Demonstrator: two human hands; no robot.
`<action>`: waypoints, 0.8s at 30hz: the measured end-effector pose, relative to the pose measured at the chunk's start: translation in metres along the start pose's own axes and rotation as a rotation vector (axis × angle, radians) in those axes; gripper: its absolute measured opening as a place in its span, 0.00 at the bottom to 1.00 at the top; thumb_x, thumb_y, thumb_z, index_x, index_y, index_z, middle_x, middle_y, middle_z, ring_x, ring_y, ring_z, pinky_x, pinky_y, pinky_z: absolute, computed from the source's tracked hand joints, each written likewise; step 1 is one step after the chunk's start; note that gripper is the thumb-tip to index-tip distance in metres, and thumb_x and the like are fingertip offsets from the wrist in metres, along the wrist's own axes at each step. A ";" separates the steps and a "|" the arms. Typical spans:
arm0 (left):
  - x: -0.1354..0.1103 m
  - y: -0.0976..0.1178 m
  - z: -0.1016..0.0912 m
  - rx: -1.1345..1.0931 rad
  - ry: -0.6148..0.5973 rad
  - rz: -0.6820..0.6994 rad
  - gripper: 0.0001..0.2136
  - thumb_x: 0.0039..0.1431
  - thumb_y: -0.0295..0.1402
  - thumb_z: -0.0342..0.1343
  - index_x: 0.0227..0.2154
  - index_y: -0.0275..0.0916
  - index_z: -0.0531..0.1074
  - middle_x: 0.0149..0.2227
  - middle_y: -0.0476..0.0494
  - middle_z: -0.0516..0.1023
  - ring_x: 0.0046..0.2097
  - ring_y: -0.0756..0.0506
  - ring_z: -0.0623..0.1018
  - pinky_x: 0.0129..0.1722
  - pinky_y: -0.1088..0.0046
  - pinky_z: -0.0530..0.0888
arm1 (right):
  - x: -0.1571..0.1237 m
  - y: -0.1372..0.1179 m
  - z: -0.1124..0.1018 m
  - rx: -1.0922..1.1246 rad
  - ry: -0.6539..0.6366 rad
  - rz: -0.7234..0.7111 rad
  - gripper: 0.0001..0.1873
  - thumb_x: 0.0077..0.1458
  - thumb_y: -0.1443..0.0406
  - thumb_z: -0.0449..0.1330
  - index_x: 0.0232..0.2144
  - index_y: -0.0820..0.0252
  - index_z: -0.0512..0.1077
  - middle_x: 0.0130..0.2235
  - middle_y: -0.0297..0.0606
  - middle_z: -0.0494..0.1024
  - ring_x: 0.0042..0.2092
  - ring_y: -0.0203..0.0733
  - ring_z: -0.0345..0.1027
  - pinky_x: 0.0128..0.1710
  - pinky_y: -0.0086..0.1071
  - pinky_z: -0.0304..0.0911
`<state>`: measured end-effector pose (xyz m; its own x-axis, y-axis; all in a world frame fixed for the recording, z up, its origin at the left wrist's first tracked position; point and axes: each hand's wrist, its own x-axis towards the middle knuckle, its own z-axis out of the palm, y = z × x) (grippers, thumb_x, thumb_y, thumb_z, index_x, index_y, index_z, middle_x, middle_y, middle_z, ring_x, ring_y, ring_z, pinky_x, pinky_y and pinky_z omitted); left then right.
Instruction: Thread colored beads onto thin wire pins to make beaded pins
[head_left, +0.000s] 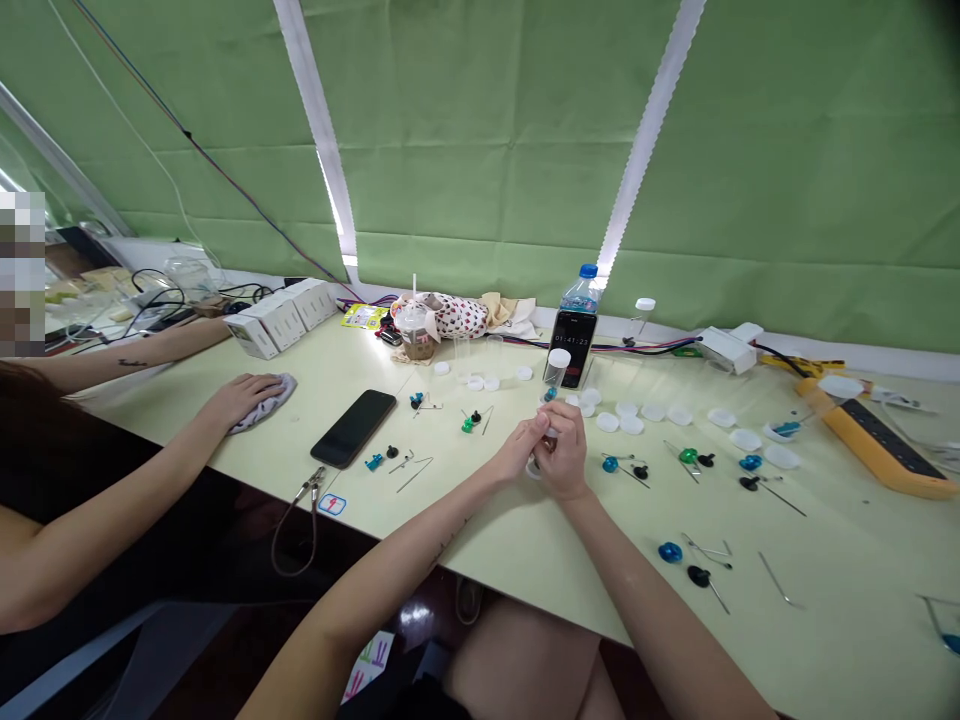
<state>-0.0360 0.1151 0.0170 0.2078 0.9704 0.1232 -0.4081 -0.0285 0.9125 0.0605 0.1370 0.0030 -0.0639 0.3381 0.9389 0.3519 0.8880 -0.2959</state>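
Observation:
My left hand (523,450) and my right hand (564,452) meet above the pale table (495,520), fingers pinched together around a small clear, white-rimmed piece (541,455) that I cannot make out fully. Just beyond them stands a clear vial with a white cap (556,368). Several white caps (621,418) lie behind my right hand. Blue, green and black knobs with thin metal pins (622,466) are scattered to the right.
A black phone (353,428) lies to the left. A timer (573,346) and water bottle (581,292) stand at the back. A yellow power strip (874,440) sits far right. Another person's hand (244,396) rests on a cloth at left. White boxes (281,317) stand back left.

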 end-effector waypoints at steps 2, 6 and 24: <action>-0.001 0.002 0.001 0.059 -0.022 0.042 0.20 0.59 0.50 0.54 0.24 0.36 0.72 0.26 0.46 0.68 0.34 0.45 0.70 0.38 0.65 0.69 | 0.002 -0.001 0.001 -0.009 0.011 0.001 0.13 0.58 0.70 0.55 0.45 0.52 0.64 0.42 0.40 0.70 0.43 0.47 0.67 0.40 0.45 0.67; -0.003 0.011 0.002 0.178 -0.087 0.086 0.26 0.54 0.57 0.54 0.23 0.35 0.72 0.25 0.46 0.69 0.31 0.45 0.69 0.36 0.65 0.68 | 0.003 -0.002 0.001 -0.027 0.036 -0.007 0.12 0.58 0.70 0.53 0.45 0.52 0.64 0.41 0.40 0.70 0.43 0.47 0.67 0.40 0.45 0.67; 0.021 0.043 -0.010 0.281 0.151 0.287 0.16 0.60 0.50 0.52 0.37 0.41 0.65 0.34 0.47 0.69 0.37 0.46 0.69 0.39 0.71 0.67 | 0.000 -0.022 -0.008 -0.072 0.004 0.202 0.31 0.59 0.68 0.55 0.62 0.57 0.52 0.60 0.54 0.57 0.62 0.57 0.52 0.55 0.59 0.59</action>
<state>-0.0583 0.1368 0.0551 -0.0198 0.9372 0.3482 -0.1678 -0.3464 0.9230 0.0605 0.1151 0.0110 0.0190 0.5058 0.8625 0.4234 0.7774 -0.4652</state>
